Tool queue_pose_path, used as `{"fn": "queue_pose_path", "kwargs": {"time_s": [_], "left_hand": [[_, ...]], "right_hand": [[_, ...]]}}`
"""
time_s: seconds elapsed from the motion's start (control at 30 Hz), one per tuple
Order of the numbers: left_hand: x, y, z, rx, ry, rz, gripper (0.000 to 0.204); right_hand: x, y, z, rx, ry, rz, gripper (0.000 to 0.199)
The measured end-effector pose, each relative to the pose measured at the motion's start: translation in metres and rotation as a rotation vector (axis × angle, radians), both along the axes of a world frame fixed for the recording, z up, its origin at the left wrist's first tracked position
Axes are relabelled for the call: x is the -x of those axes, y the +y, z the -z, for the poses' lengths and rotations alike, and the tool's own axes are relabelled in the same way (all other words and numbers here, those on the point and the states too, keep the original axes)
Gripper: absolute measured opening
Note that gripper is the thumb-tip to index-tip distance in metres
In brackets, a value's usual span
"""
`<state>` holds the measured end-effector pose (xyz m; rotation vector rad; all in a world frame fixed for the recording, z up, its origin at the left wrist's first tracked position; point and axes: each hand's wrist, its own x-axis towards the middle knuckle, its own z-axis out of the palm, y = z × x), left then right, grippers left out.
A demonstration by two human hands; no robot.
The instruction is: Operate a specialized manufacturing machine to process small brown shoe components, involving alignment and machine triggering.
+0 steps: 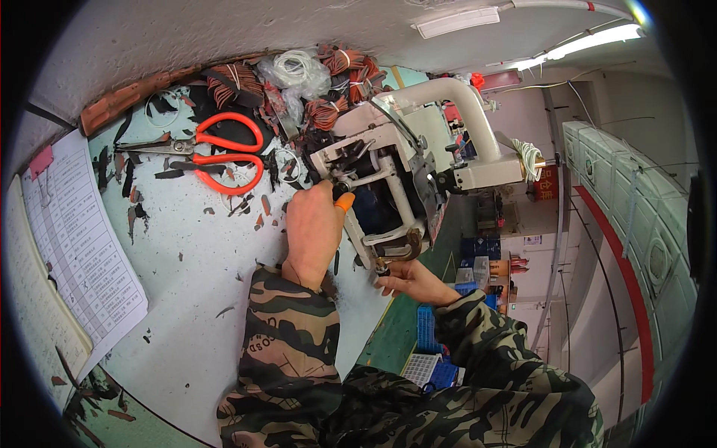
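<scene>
A cream metal machine with a thick arched arm stands at the table's right edge, the open frame at its base facing me. My left hand is closed at the frame's left corner, with an orange cover on one fingertip; whatever its fingers hold is hidden. At the frame's near right corner, my right hand pinches a small dark cylindrical part with a brassy end. A brown curved metal piece sits just above those fingers. Inside the frame a pale bar shows.
Red-handled scissors lie left of the machine among dark and reddish scraps. Bundled reddish strips and a plastic bag of white cord are at the back. Printed sheets cover the left edge. Blue crates stand below at right.
</scene>
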<state>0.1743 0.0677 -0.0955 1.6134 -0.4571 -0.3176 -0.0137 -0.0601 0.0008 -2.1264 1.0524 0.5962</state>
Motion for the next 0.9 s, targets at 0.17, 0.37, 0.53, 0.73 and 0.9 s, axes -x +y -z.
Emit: {"fn": "queue_pose_path", "kwargs": {"time_s": [0.17,0.37,0.53,0.73,0.9], "left_hand": [[0.0,-0.004,-0.004,-0.054,0.039,0.036,0.026],[0.014,-0.025,0.004,0.11,0.051,-0.08,0.027],[0.013,-0.025,0.001,-0.002,0.072,-0.085,0.028],[0.005,-0.016,-0.008,-0.133,0.1,-0.029,0.029],[-0.001,-0.009,0.008,-0.011,0.094,0.009,0.02]], "right_hand": [[0.005,-0.005,0.0,0.108,0.095,-0.137,0.029],[0.012,-0.007,0.014,-0.142,-0.165,0.08,0.032],[0.004,0.004,0.006,0.095,0.04,-0.08,0.029],[0.014,-0.005,0.007,-0.126,-0.173,0.164,0.024],[0.015,-0.003,0.012,0.063,-0.155,0.022,0.019]]}}
